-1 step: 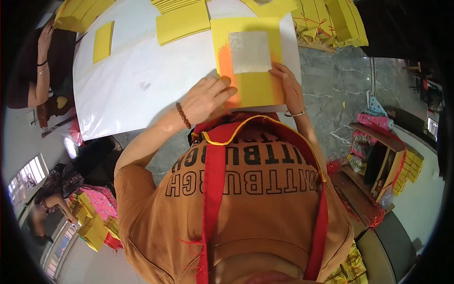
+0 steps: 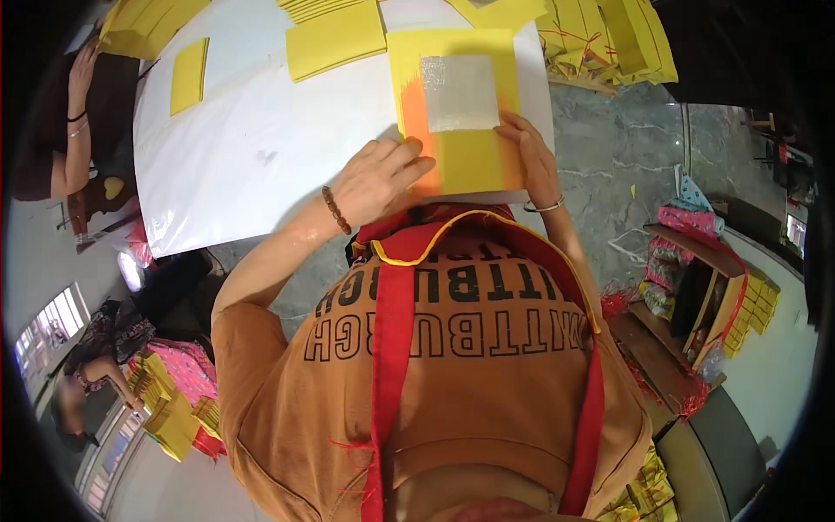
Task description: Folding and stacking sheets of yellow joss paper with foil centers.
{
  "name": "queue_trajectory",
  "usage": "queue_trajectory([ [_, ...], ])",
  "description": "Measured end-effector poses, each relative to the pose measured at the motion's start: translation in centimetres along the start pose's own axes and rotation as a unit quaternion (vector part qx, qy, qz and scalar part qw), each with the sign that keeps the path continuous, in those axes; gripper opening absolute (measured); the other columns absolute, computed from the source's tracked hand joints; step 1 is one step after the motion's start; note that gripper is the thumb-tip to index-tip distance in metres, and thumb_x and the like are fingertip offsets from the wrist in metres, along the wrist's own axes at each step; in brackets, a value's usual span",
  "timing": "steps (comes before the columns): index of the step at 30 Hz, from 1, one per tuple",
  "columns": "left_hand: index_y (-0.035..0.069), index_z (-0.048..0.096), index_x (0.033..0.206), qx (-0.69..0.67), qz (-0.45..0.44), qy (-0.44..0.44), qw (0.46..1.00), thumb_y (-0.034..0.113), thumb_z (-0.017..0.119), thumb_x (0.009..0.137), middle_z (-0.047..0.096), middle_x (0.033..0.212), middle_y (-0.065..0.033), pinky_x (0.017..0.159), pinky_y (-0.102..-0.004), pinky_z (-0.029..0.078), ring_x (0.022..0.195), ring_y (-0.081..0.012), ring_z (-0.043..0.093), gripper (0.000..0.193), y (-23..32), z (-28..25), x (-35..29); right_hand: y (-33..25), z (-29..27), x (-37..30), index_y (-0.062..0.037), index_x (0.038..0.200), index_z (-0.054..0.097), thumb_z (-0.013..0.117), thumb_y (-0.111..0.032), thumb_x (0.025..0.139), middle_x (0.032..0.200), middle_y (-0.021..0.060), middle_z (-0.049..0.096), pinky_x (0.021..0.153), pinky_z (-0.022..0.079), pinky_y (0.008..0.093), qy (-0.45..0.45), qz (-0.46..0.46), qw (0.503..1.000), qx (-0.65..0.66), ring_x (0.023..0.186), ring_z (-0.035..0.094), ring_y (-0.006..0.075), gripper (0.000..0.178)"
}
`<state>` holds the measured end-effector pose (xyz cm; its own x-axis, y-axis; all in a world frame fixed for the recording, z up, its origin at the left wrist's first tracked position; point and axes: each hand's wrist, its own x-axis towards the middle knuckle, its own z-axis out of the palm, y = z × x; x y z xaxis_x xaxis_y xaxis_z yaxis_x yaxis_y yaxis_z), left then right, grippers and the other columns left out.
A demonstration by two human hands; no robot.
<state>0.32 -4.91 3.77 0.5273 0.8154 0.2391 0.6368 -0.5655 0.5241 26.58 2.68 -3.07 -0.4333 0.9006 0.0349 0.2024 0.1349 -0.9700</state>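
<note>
A stack of yellow paper sheets (image 2: 474, 161) lies at the table's near right, a silvery square on its top sheet and orange colouring along its left and right sides. My left hand (image 2: 383, 178), with a brown bead bracelet, grips the stack's lower left edge, fingers bent over the orange strip. On the opposite edge my right hand (image 2: 532, 161), wearing a bangle, holds the stack with its fingertips just beside the silvery square. The thumbs are mostly hidden.
The white-covered table (image 2: 252, 157) carries a yellow paper pile (image 2: 337, 50) and a small yellow bundle (image 2: 189, 76). At far left is another person's arm (image 2: 78, 130). Yellow bundles with red string (image 2: 600, 39) are at upper right; a wooden shelf (image 2: 687, 304) stands right.
</note>
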Motion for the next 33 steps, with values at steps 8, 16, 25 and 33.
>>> queue_trajectory([
  [8, -0.001, 0.063, 0.092, -0.135, -0.090, 0.004, 0.987, 0.014, 0.060, 0.083, 0.059, 0.073, -0.0094, 0.065, -0.0315, 0.046, 0.070, -0.0225, 0.055, 0.018, -1.5, -0.2, 0.1, 1.0, -0.5, 0.3, -0.0006, 0.099, 0.062, 0.017, -0.032, 0.098, 0.128, 0.0150, 0.049, 0.106, 0.023, 0.0345, -0.028, 0.018, 0.993, 0.116, 0.125, 0.037, 0.0276, 0.055],
  [16, -0.004, 0.063, 0.091, -0.346, -0.290, -0.060, 0.890, 0.017, 0.056, 0.089, 0.060, 0.072, -0.0020, 0.062, -0.0221, 0.047, 0.066, -0.0075, 0.055, 0.022, -2.7, -0.6, 0.3, 1.2, -0.4, 0.5, 0.0000, 0.099, 0.062, 0.014, -0.032, 0.098, 0.127, 0.0146, 0.049, 0.105, 0.026, 0.0341, -0.014, -0.002, 0.998, 0.056, 0.123, 0.039, 0.0272, 0.057],
  [25, -0.001, 0.065, 0.090, -0.393, -0.298, -0.052, 0.868, 0.017, 0.057, 0.085, 0.059, 0.066, -0.0026, 0.057, -0.0219, 0.045, 0.062, -0.0079, 0.056, 0.020, -3.8, 0.2, 0.0, 1.4, -0.2, 0.5, 0.0014, 0.101, 0.061, 0.015, -0.036, 0.098, 0.125, 0.0126, 0.050, 0.103, 0.027, 0.0320, 0.006, 0.048, 0.995, 0.091, 0.121, 0.041, 0.0249, 0.059],
  [33, -0.002, 0.065, 0.089, -0.436, -0.321, -0.057, 0.839, 0.017, 0.057, 0.085, 0.061, 0.072, -0.0041, 0.063, -0.0238, 0.050, 0.064, -0.0096, 0.059, 0.021, -4.2, 0.2, 0.2, 2.9, -0.5, 0.3, 0.0014, 0.114, 0.055, 0.023, -0.045, 0.095, 0.129, 0.0096, 0.047, 0.104, 0.026, 0.0326, -0.014, 0.063, 0.987, 0.144, 0.124, 0.037, 0.0238, 0.060],
])
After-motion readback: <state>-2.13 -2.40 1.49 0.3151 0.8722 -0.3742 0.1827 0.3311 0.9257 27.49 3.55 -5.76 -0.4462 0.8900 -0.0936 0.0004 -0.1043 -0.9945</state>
